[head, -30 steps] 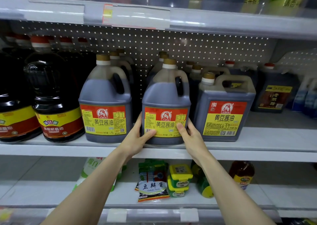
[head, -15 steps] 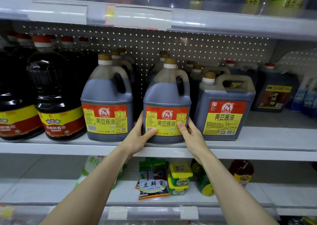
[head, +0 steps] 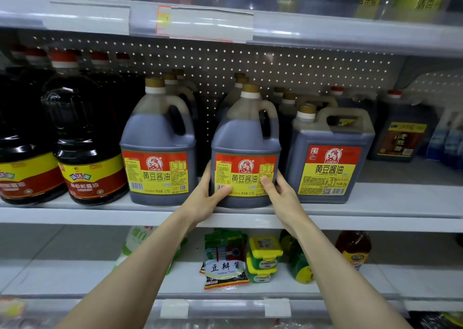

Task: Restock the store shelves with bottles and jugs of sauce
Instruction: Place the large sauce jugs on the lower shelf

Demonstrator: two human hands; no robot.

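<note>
A round soy sauce jug with a gold cap and a red and yellow label stands upright on the middle shelf, near its front edge. My left hand grips its lower left side, thumb across the label. My right hand grips its lower right side, thumb on the label too. More jugs of the same kind stand in a row behind it. A matching jug stands to its left, and a square jug with the same brand label stands close on its right.
Dark red-capped bottles fill the shelf's left end. A dark vinegar jug sits farther back on the right. The upper shelf overhangs closely. Below, the lower shelf holds a bean paste pouch, green tubs and small bottles.
The jug and both hands have hardly shifted on the shelf; the view has drifted slightly, and the grip is unchanged.
</note>
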